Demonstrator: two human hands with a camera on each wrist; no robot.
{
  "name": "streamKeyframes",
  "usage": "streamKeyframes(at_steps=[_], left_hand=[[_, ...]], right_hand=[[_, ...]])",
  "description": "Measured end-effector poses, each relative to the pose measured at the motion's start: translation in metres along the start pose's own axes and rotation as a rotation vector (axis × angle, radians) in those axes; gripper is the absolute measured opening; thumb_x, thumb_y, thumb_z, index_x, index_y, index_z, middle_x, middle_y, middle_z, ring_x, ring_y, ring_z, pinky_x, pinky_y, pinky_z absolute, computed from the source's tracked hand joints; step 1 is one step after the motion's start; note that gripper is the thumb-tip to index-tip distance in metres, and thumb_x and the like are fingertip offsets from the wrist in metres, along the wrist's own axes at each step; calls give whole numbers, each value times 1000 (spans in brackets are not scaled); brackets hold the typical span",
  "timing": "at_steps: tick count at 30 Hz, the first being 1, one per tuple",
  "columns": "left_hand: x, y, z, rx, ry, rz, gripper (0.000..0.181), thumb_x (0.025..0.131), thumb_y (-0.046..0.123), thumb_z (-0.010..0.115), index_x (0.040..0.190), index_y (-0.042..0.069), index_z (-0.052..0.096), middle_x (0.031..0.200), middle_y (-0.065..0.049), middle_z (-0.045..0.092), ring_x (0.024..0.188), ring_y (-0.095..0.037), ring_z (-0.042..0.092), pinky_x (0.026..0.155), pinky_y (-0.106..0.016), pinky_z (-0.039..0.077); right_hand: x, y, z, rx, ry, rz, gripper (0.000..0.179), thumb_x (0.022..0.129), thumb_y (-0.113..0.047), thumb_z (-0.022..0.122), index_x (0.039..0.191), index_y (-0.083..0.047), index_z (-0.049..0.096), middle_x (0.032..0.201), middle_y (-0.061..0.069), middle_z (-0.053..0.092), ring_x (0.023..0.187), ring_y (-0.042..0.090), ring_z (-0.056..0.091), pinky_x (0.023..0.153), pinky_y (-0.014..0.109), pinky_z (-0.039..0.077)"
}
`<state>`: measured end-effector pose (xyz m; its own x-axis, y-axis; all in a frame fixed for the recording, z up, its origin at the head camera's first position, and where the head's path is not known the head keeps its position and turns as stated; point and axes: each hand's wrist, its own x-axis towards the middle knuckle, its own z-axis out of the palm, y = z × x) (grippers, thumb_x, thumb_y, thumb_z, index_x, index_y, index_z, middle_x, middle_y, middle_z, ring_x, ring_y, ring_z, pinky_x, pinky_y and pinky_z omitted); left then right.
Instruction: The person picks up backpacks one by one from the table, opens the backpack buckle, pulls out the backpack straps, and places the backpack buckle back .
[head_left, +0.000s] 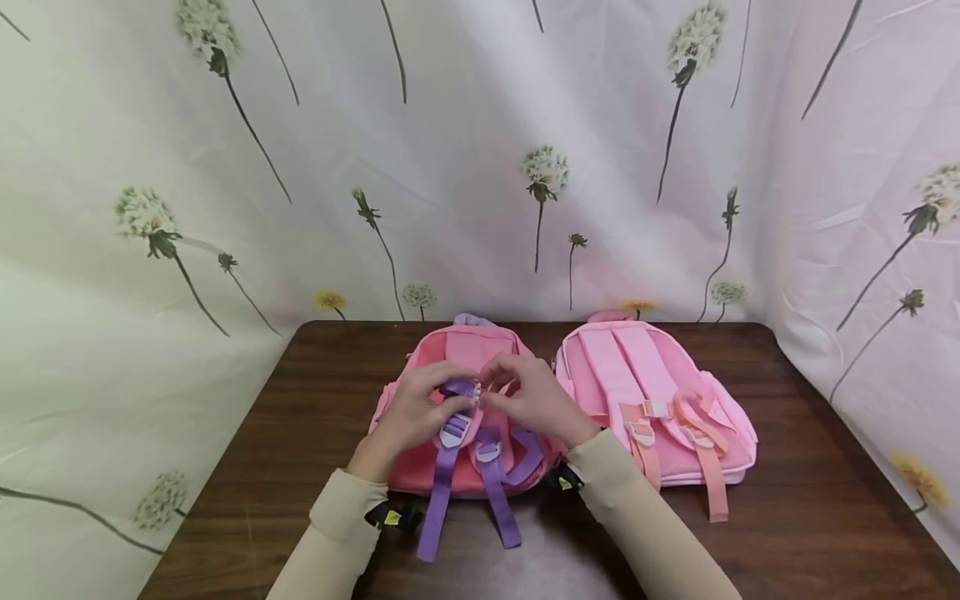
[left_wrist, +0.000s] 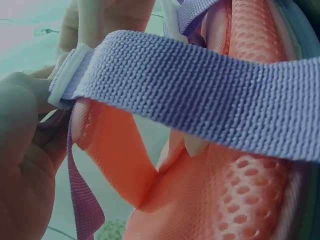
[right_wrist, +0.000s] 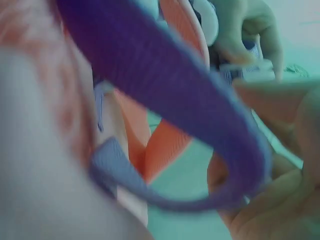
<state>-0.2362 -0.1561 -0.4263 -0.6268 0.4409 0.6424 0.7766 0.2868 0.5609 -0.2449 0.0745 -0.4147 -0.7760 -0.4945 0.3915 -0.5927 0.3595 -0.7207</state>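
Observation:
A coral-pink backpack [head_left: 420, 346] with purple webbing straps lies back side up on the table. Over it, my left hand [head_left: 416, 408] pinches a short purple strap [head_left: 456, 387] near its white plastic buckle [head_left: 476, 392]. From the other side my right hand [head_left: 534, 398] brings curled thumb and forefinger to the same buckle; its exact contact is partly hidden. In the right wrist view a purple strap [right_wrist: 165, 75] loops across in front of the right hand [right_wrist: 280, 200]. White strap adjusters [head_left: 489, 452] sit lower on the shoulder straps.
To the right lies a lighter pink backpack [head_left: 690, 358], back side up, its peach straps joined by a white buckle [head_left: 657, 409]. Both bags rest on a dark wooden table [head_left: 285, 467]. A dandelion-print cloth [head_left: 465, 167] hangs behind and at the sides.

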Motion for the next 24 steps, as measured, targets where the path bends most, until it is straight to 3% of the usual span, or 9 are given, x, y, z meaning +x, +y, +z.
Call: streamKeyframes(at_steps=[5,14,19,24], left_hand=[[1,0,-2,16,26,-24,41,81,-6,87,118,6,75,111,-8,77,93,-18,70,84,-27,60],[2,-1,-4,45,27,-27,43,79,-3,89,119,6,76,113,-8,78,98,-21,72,89,-26,59],[2,-1,-9,78,-1,-7,41,80,0,89,119,7,77,112,-6,78,101,-19,73,92,-29,59],[4,0,-15,70,-14,57,39,81,-3,88,118,6,79,111,-6,79,104,-21,74,96,-26,57]], right_hand=[[-4,1,-7,64,-72,-80,28,93,-19,82,119,-13,73,109,-1,74,93,14,72,77,37,61],[-2,3,-6,61,-28,-162,27,92,-17,84,117,-13,77,104,0,74,90,18,72,76,43,62],[0,4,-5,-13,5,-220,26,92,-15,84,117,-10,78,107,3,76,92,17,72,77,42,61],[1,2,-6,-126,15,-282,23,93,-13,81,115,-6,78,108,4,76,95,15,71,81,33,60]])
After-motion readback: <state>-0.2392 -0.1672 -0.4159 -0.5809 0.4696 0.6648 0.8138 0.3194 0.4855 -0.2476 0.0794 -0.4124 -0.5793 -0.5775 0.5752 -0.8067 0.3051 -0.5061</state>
